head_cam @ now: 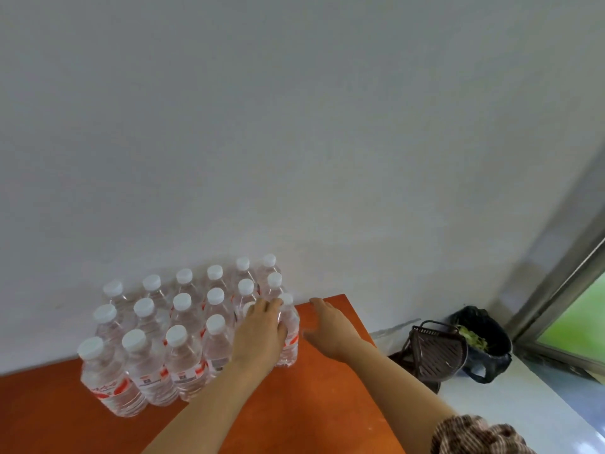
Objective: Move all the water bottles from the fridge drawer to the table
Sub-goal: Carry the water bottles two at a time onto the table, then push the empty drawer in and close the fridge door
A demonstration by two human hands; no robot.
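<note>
Fingers (273, 304) of left hand (262, 335) wrapped round end water bottle (289, 335) in upright cluster (154, 348), orange table (311, 398), right hand (330, 326) empty, fingers loosely spread, beside bottle

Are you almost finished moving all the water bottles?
Lots are done: rows of capped bottles already stand on the orange table by the wall. In hand: the left hand rests on the rightmost bottle, apparently setting it down; the right hand is open and empty. The fridge drawer isn't visible, so what's left is unknown.
</note>
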